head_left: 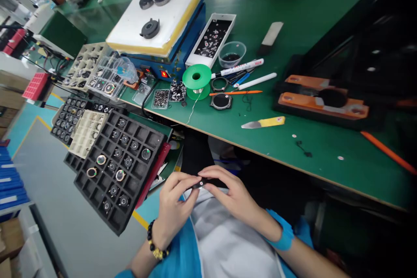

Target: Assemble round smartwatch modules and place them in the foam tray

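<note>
Small dark part with a pale spot (197, 184), head view: clamped between fingertips of left hand (177, 200) and right hand (232, 192), likely two-handed for steadiness. Black gridded plastic-looking tray (114, 221) left of fingers, probably for easy reach. Fingertips hide part's outline; far-right area too dark.

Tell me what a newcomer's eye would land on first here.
Likely first, the bright green plastic spool near the front edge of the green workbench. Behind it, toward the left, a thick white pad on a blue box bears three black round parts. Low in the middle, the left hand and right hand hold a small dark piece.
</note>
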Action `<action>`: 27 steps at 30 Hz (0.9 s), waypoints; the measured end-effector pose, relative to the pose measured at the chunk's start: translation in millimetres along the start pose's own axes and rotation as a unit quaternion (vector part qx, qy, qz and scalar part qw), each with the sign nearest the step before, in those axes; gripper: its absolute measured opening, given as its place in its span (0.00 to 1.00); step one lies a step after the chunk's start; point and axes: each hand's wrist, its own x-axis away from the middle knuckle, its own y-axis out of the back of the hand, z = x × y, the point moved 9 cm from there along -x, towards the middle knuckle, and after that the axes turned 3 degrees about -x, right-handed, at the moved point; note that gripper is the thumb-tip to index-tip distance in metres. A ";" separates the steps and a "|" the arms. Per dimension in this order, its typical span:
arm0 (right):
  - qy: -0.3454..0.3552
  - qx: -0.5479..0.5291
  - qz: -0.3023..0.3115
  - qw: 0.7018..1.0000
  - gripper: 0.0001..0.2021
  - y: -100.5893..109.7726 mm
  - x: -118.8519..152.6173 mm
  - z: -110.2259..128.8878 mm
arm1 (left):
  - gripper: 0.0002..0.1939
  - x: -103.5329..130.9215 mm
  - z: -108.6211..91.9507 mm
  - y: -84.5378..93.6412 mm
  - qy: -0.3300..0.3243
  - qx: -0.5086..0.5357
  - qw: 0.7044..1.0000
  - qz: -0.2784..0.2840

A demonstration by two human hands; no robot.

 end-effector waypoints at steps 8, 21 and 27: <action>0.011 -0.022 0.003 1.000 0.07 -2.1 -1.6 4.1 | 0.14 1.8 -9.5 5.4 -0.026 -0.017 0.999 -0.013; 0.112 0.078 0.066 0.988 0.14 11.3 6.4 32.9 | 0.14 -1.8 -19.2 4.8 -0.067 -0.008 0.998 0.010; 0.162 0.116 0.096 0.975 0.09 12.7 5.7 51.2 | 0.13 -0.7 -18.0 -1.1 -0.056 0.064 0.995 0.047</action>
